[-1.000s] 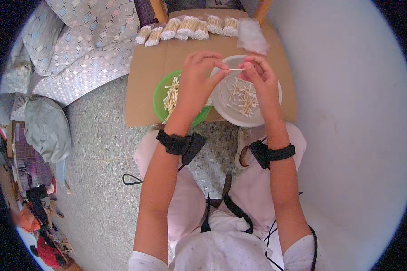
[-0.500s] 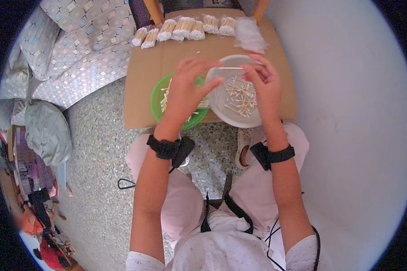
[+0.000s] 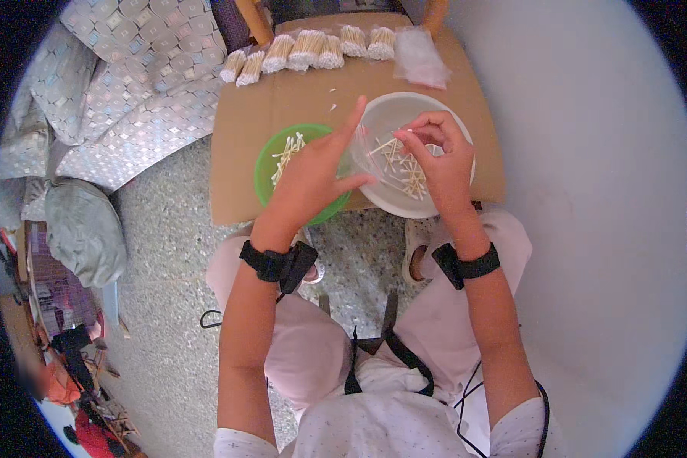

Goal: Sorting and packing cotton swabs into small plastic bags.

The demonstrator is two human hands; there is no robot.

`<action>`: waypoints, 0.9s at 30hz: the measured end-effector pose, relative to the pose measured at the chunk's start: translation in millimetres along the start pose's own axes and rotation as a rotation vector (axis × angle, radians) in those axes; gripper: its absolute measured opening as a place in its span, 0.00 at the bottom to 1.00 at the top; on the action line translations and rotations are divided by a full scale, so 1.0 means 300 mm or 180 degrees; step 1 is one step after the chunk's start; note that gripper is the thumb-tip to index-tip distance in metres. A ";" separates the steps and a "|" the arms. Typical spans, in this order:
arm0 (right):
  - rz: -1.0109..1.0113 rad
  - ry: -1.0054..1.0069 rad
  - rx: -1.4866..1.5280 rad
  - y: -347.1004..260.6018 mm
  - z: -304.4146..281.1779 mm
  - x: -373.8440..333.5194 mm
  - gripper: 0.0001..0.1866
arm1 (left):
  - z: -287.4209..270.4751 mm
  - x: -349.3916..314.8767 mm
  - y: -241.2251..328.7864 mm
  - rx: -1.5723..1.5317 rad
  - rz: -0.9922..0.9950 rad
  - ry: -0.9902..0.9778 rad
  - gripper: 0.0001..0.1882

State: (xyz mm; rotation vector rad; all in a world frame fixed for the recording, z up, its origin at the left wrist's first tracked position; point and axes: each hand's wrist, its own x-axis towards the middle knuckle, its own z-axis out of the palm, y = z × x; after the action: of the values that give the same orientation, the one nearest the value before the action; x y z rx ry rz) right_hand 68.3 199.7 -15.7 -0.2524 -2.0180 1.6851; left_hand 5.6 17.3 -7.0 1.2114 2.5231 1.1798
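My left hand point(image 3: 313, 172) is above the green basket point(image 3: 262, 164), thumb and fingers spread apart. Beside its fingertips, a clear plastic film point(image 3: 365, 149) overlaps the white bowl point(image 3: 385, 107); whether the hand touches it, I cannot tell. Over the bowl's right side, my right hand point(image 3: 443, 156) is closed in a pinch, with a small white tip point(image 3: 409, 130) showing at the fingertips, seemingly a cotton swab. Loose cotton swabs point(image 3: 412, 179) lie crisscrossed in the bowl. More swabs point(image 3: 288, 153) sit in the basket, partly hidden by my left hand.
Several bundles of cotton swabs point(image 3: 307, 49) line the far edge of the brown cardboard point(image 3: 237, 153). A stack of clear plastic bags point(image 3: 421, 59) lies to their right. Small white bits point(image 3: 333, 107) dot the board. A pale wall point(image 3: 588, 191) rises on the right.
My right hand has come down slightly, and the level swab it held out is now mostly out of sight. My left hand's fingers point farther up. A second white bit shows on the cardboard.
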 end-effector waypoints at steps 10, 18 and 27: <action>-0.0210 -0.1023 -0.0569 0.004 0.035 -0.001 0.11 | 0.015 0.000 -0.005 0.0239 0.0024 0.0130 0.46; -0.0431 -0.0650 -0.0520 0.047 -0.018 0.039 0.14 | 0.011 0.008 -0.009 0.0254 0.0099 0.0274 0.45; -0.0815 -0.1554 -0.3136 0.126 -0.055 -0.014 0.42 | 0.013 0.016 -0.035 0.0467 0.0365 0.0366 0.41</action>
State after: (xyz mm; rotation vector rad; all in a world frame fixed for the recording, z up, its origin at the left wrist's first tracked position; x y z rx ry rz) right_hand 73.4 220.6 -51.1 0.1175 -2.9568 0.5059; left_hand -2.7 18.9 -15.9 1.3767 2.6990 1.1361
